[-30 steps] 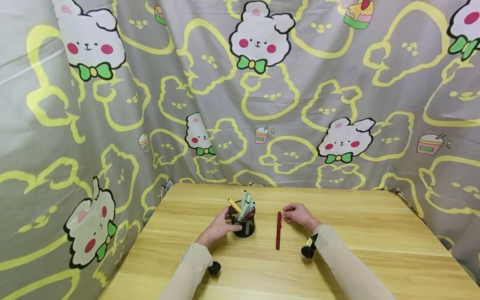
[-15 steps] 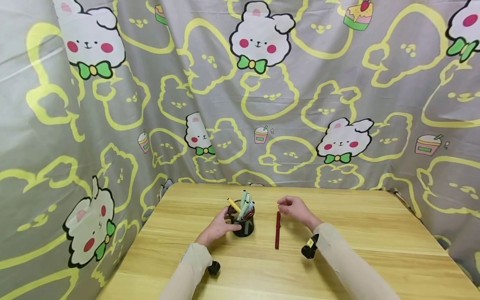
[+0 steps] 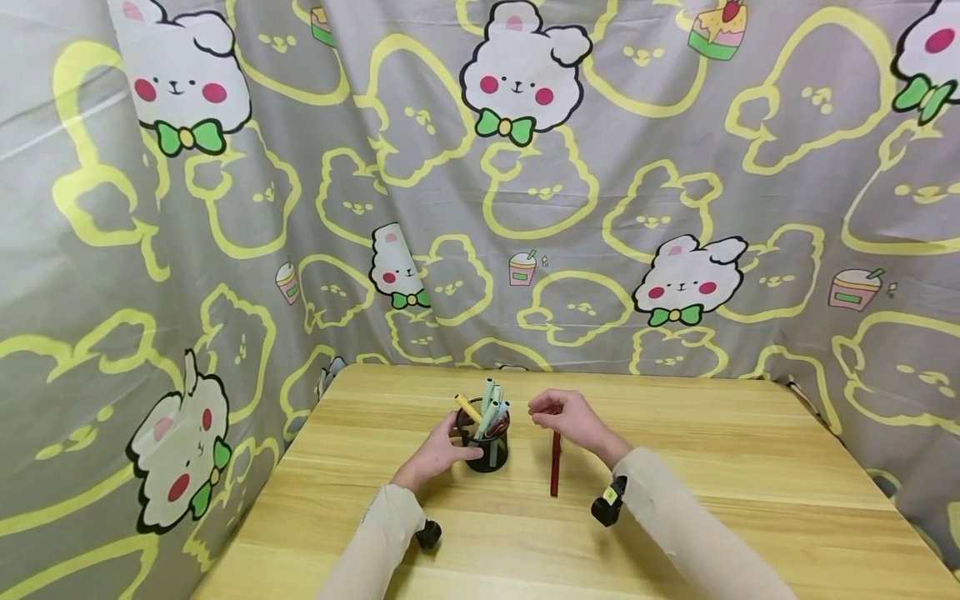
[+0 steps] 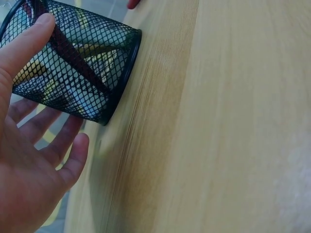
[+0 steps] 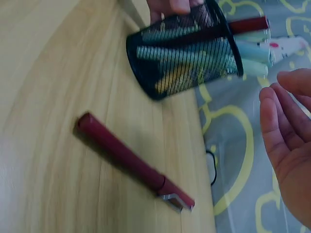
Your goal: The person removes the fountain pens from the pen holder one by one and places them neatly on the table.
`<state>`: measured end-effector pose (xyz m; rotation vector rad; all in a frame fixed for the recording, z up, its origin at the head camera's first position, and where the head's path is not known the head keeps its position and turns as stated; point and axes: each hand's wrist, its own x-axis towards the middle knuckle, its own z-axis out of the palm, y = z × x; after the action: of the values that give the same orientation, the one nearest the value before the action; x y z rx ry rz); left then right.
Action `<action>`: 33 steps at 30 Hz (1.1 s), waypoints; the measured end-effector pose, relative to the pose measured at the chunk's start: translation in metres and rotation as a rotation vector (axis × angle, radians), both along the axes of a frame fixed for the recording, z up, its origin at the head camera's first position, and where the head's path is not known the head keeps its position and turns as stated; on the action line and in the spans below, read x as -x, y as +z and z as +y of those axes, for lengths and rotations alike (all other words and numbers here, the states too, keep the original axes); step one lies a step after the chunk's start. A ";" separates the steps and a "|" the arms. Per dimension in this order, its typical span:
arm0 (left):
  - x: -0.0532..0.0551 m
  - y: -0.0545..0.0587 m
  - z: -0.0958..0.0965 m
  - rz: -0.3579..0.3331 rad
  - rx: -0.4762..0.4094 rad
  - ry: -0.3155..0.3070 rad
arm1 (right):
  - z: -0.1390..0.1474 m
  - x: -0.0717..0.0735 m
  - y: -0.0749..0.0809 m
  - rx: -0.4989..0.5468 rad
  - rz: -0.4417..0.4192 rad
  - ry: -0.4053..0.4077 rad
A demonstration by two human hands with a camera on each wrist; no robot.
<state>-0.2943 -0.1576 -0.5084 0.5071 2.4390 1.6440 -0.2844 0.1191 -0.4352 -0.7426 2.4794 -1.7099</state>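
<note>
A black mesh pen holder (image 3: 492, 457) stands upright on the wooden table, packed with several pens and markers in green, yellow, blue and red. My left hand (image 3: 437, 455) grips its near left side; in the left wrist view the thumb (image 4: 31, 39) lies across the mesh wall (image 4: 92, 68) and the fingers go round the other side. A dark red pen (image 5: 126, 155) with a metal clip lies on the table to the right of the holder. Above its far end hovers my right hand (image 3: 576, 419), fingers bent and holding nothing, beside the holder's mouth.
The wooden table (image 3: 712, 492) reaches back to a grey patterned curtain (image 3: 555, 208), which also hangs along the left side. A black wrist camera (image 3: 608, 502) sits below the right sleeve, and another wrist camera (image 3: 429, 534) below the left.
My right hand has moved left from beside the red pen's far end, rising over it toward the pen holder. The left hand, holder and red pen stay in place.
</note>
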 end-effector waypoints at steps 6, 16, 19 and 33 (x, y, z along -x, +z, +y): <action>0.000 -0.001 0.000 -0.005 0.001 0.006 | -0.011 0.006 -0.017 -0.044 0.057 0.014; 0.001 -0.002 0.000 -0.008 -0.015 0.008 | -0.024 0.001 -0.020 0.006 0.035 0.046; 0.000 -0.002 0.001 -0.008 -0.013 0.008 | -0.026 0.002 -0.025 0.013 0.035 0.034; 0.001 -0.002 0.001 -0.008 0.001 0.010 | -0.034 0.004 -0.032 0.003 0.055 0.015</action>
<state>-0.2952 -0.1569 -0.5102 0.4881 2.4396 1.6457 -0.2888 0.0846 -0.4673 -0.8167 2.5005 -1.7113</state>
